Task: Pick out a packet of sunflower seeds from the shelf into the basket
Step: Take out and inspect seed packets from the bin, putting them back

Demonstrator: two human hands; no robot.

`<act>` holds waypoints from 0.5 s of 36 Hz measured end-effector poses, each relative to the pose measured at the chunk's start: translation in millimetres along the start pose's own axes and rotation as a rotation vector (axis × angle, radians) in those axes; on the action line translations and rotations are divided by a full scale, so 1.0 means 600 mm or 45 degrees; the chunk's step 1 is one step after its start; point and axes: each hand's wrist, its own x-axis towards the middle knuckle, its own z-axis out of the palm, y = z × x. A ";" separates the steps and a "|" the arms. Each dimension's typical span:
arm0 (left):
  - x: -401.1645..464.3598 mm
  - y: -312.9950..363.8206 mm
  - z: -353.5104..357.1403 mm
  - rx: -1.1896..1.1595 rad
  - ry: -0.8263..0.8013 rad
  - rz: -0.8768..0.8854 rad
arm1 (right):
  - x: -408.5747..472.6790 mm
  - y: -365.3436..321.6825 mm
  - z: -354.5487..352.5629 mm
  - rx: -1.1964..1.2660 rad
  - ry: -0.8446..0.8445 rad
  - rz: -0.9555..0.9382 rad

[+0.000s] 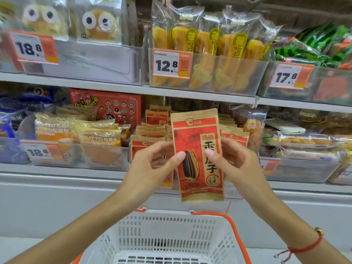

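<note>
Pinching the sunflower seed packet (197, 157) upright with my left hand (154, 166) and right hand (238, 164), I'm holding it off the shelf (62, 169), above the basket (167, 233), so lowering and releasing is probably next

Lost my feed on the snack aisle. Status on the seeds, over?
Left hand and right hand both pinch the sunflower seed packet, upright, off the shelf. White basket directly below. Nothing between them.
</note>
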 end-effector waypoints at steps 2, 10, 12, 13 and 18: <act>0.018 0.012 -0.011 0.054 -0.027 0.023 | 0.017 -0.010 -0.010 0.065 0.070 0.022; 0.137 0.055 -0.081 0.326 -0.178 -0.025 | 0.115 -0.040 -0.059 0.153 0.350 0.081; 0.166 0.055 -0.092 0.488 -0.221 0.063 | 0.138 -0.042 -0.065 0.170 0.370 0.099; 0.181 0.052 -0.096 0.579 -0.231 0.097 | 0.149 -0.041 -0.065 0.160 0.370 0.106; 0.262 0.027 -0.092 1.011 -0.408 0.067 | 0.200 -0.023 -0.058 0.106 0.303 0.149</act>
